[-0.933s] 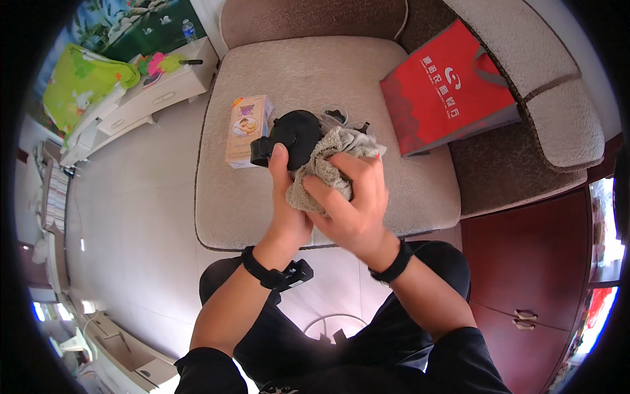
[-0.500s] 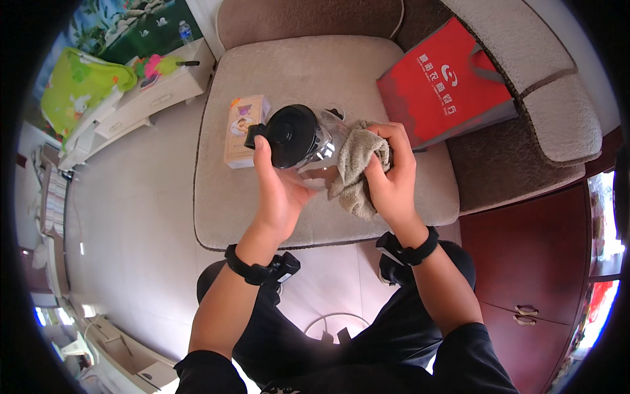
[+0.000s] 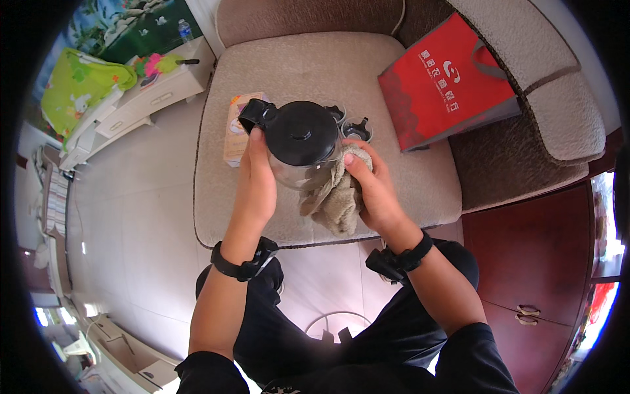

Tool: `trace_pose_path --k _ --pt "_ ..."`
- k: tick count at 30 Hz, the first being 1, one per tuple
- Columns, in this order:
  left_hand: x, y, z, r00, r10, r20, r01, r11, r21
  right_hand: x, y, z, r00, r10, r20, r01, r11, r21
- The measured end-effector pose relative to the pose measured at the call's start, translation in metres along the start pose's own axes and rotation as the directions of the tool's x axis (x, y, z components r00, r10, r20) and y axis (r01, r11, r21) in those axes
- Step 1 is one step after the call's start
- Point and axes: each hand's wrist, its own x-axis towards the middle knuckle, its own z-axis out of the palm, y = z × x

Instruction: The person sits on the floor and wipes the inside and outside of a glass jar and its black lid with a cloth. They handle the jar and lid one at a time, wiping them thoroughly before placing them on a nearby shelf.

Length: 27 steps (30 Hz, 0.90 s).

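Observation:
A clear glass teapot (image 3: 293, 175) with a black lid and black handle is held up in front of me over the sofa seat. My left hand (image 3: 257, 172) grips it at the handle side, thumb up against the black part. On its right side my right hand (image 3: 375, 185) presses a grey-brown cloth (image 3: 341, 207) to the glass, and the cloth's lower end hangs down below the pot. Past the pot, two small glass cups with black holders (image 3: 357, 129) sit on the seat, one partly covered by the lid. The left fingers are mostly hidden behind the teapot.
Behind my left hand a small printed carton (image 3: 235, 138) lies on the beige sofa seat (image 3: 289, 59). A red paper bag (image 3: 446, 85) leans at the right by the armrest. White drawers (image 3: 157, 98) stand at the far left, a dark red cabinet (image 3: 531, 256) at the right.
The teapot has turned more upright, so its lid now faces up. My right hand and the cloth have shifted left and lower against the glass. The cups have come into view.

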Motion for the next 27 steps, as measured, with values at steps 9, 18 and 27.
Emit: trace_pose_path --k 9,18,27 --pt "0.013 0.005 -0.003 0.958 0.234 -0.163 -0.162 0.917 0.364 -0.002 0.017 0.011 0.974 0.227 -0.021 -0.218 0.955 0.2" --pt "0.015 -0.01 -0.007 0.858 0.394 -0.329 -0.343 0.917 0.204 0.006 0.013 0.008 0.987 0.14 -0.083 -0.124 0.976 0.176" --pt "0.005 0.018 -0.004 1.0 0.004 0.03 0.0 0.989 -0.147 0.021 -0.016 -0.025 0.991 0.102 -0.091 -0.097 0.993 0.064"
